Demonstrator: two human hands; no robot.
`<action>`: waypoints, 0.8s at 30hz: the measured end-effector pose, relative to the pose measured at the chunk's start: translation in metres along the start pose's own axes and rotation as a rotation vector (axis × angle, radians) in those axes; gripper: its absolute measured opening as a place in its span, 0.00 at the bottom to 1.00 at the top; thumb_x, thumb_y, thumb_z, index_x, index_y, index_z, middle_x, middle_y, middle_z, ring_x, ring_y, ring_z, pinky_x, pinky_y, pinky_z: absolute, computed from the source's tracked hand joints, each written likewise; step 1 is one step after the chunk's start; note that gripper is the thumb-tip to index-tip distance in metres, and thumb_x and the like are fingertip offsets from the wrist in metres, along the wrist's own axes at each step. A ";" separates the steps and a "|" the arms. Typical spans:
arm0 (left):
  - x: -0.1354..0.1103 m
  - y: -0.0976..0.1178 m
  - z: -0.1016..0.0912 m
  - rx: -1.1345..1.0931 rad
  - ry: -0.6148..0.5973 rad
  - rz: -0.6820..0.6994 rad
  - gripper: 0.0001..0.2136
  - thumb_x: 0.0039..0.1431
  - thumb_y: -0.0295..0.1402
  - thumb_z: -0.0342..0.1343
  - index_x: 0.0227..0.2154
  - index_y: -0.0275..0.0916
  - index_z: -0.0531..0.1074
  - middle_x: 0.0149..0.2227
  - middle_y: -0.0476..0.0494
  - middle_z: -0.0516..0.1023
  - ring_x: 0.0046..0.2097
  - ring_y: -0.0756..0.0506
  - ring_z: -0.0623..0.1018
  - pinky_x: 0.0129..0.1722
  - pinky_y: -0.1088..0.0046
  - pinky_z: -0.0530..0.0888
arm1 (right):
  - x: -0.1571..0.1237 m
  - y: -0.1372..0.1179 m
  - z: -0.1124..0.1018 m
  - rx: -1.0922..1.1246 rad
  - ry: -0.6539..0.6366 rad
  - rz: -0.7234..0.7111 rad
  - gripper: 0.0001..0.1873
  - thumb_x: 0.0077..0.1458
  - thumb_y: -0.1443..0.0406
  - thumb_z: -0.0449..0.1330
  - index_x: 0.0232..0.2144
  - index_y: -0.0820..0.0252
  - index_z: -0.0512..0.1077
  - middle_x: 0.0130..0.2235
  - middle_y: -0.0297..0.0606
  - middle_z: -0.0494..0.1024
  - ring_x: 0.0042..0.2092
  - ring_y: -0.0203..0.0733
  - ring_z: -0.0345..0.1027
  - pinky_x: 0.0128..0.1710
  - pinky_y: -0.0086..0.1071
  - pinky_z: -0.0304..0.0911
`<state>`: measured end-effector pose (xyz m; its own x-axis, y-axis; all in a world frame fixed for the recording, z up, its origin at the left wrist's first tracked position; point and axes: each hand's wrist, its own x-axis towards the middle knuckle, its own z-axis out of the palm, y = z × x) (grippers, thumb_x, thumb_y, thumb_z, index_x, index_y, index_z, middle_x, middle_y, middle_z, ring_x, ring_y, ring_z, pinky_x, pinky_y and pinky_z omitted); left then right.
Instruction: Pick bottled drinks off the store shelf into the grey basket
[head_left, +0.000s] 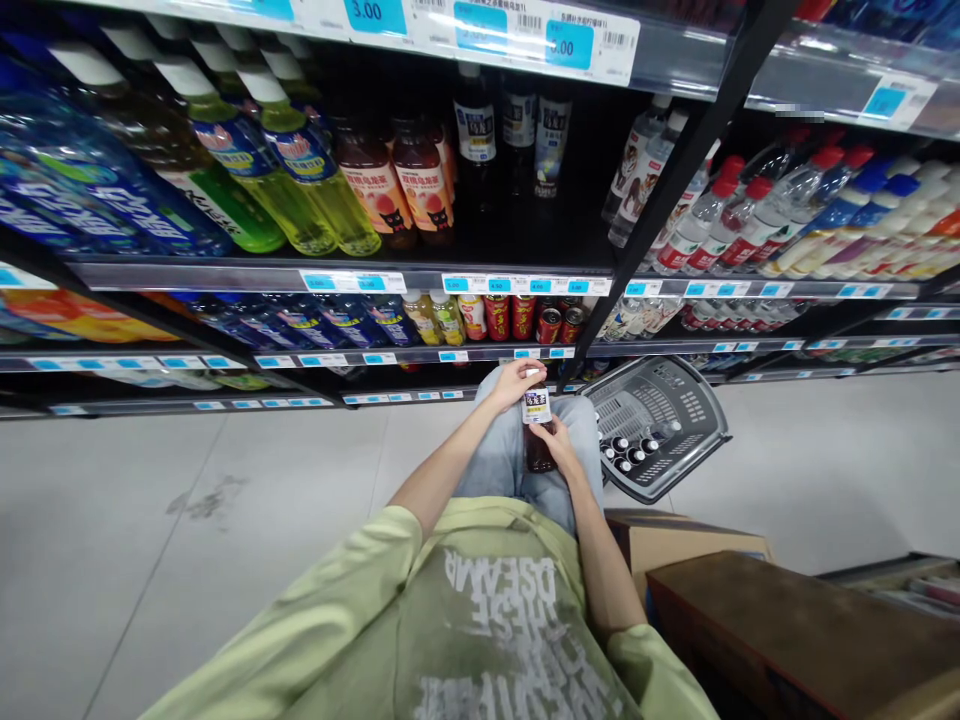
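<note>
A bottle of dark tea (537, 405) with a white label stands upright in front of my knees, held in both hands. My left hand (519, 384) is closed at its top, fingers around the white cap. Lower down, my right hand (555, 443) grips the side of the bottle below the label. Similar dark bottles with white labels (477, 130) stand on the shelf ahead. To the right of my legs sits a black shopping basket (686, 385), with several white-capped bottles (634, 453) inside it.
Shelves (420, 262) packed with drinks run across the front, price tags along their edges. Peach tea bottles (420, 185) and yellow-green bottles (315, 165) stand at upper left. Cardboard boxes (780, 620) lie at lower right. Pale floor tiles (300, 480) extend on the left.
</note>
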<state>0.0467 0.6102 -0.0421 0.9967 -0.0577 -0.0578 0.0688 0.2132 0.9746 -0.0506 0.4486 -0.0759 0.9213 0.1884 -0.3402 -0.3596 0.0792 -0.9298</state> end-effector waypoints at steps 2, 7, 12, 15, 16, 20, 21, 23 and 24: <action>-0.001 0.000 -0.001 0.026 0.000 0.004 0.19 0.48 0.44 0.75 0.39 0.39 0.80 0.45 0.40 0.85 0.45 0.41 0.84 0.50 0.62 0.79 | -0.001 -0.001 -0.001 0.018 -0.005 -0.013 0.27 0.43 0.47 0.74 0.42 0.53 0.77 0.45 0.38 0.86 0.47 0.52 0.80 0.51 0.44 0.75; -0.003 -0.001 -0.004 0.117 0.001 0.022 0.19 0.50 0.47 0.73 0.38 0.39 0.79 0.42 0.41 0.85 0.42 0.42 0.83 0.47 0.64 0.79 | -0.002 -0.005 0.001 0.003 -0.022 -0.014 0.28 0.44 0.49 0.75 0.44 0.55 0.80 0.46 0.40 0.87 0.50 0.54 0.80 0.55 0.46 0.73; -0.002 -0.003 -0.006 0.206 0.007 0.029 0.19 0.52 0.48 0.70 0.39 0.39 0.79 0.43 0.41 0.85 0.41 0.42 0.83 0.45 0.65 0.79 | -0.003 -0.008 0.002 0.047 -0.022 0.032 0.31 0.41 0.50 0.77 0.46 0.57 0.80 0.49 0.42 0.87 0.51 0.54 0.80 0.58 0.47 0.72; 0.000 -0.006 -0.007 0.244 -0.008 0.027 0.19 0.52 0.49 0.70 0.39 0.39 0.79 0.42 0.41 0.85 0.42 0.42 0.83 0.44 0.65 0.78 | -0.002 -0.007 0.002 0.069 0.021 0.018 0.33 0.38 0.52 0.78 0.46 0.56 0.78 0.50 0.42 0.86 0.51 0.54 0.80 0.58 0.47 0.72; 0.000 -0.007 -0.006 0.248 -0.012 0.026 0.19 0.52 0.49 0.70 0.39 0.39 0.79 0.43 0.41 0.85 0.42 0.42 0.83 0.44 0.66 0.78 | -0.001 -0.006 0.002 0.072 0.035 0.014 0.33 0.37 0.52 0.78 0.46 0.56 0.78 0.50 0.42 0.86 0.51 0.54 0.80 0.58 0.47 0.73; 0.002 -0.010 -0.005 0.206 -0.006 0.040 0.19 0.51 0.49 0.70 0.38 0.40 0.80 0.43 0.42 0.85 0.43 0.42 0.83 0.46 0.66 0.78 | 0.000 -0.005 0.001 0.076 0.046 0.005 0.33 0.38 0.53 0.78 0.46 0.56 0.77 0.51 0.43 0.85 0.53 0.54 0.79 0.60 0.46 0.72; 0.002 -0.010 -0.005 0.196 -0.002 0.042 0.19 0.51 0.48 0.71 0.38 0.40 0.80 0.42 0.42 0.85 0.43 0.42 0.83 0.46 0.66 0.78 | 0.000 -0.005 0.001 0.076 0.047 0.004 0.33 0.38 0.53 0.78 0.46 0.56 0.77 0.51 0.43 0.85 0.53 0.54 0.79 0.60 0.46 0.72; 0.002 -0.010 -0.004 0.176 0.007 0.032 0.19 0.51 0.48 0.72 0.38 0.40 0.80 0.42 0.43 0.85 0.43 0.42 0.83 0.46 0.66 0.78 | -0.001 -0.004 0.000 0.075 0.049 0.004 0.32 0.39 0.53 0.78 0.47 0.56 0.77 0.51 0.42 0.85 0.53 0.53 0.79 0.60 0.46 0.72; 0.002 -0.011 -0.004 0.157 0.009 0.020 0.19 0.50 0.48 0.72 0.38 0.40 0.80 0.42 0.43 0.85 0.43 0.42 0.83 0.46 0.66 0.78 | -0.001 -0.004 -0.001 0.073 0.050 0.004 0.32 0.39 0.53 0.78 0.47 0.56 0.77 0.51 0.42 0.85 0.53 0.53 0.79 0.59 0.46 0.72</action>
<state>0.0483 0.6114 -0.0533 0.9982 -0.0461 -0.0391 0.0418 0.0589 0.9974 -0.0499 0.4475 -0.0717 0.9255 0.1398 -0.3520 -0.3712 0.1505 -0.9163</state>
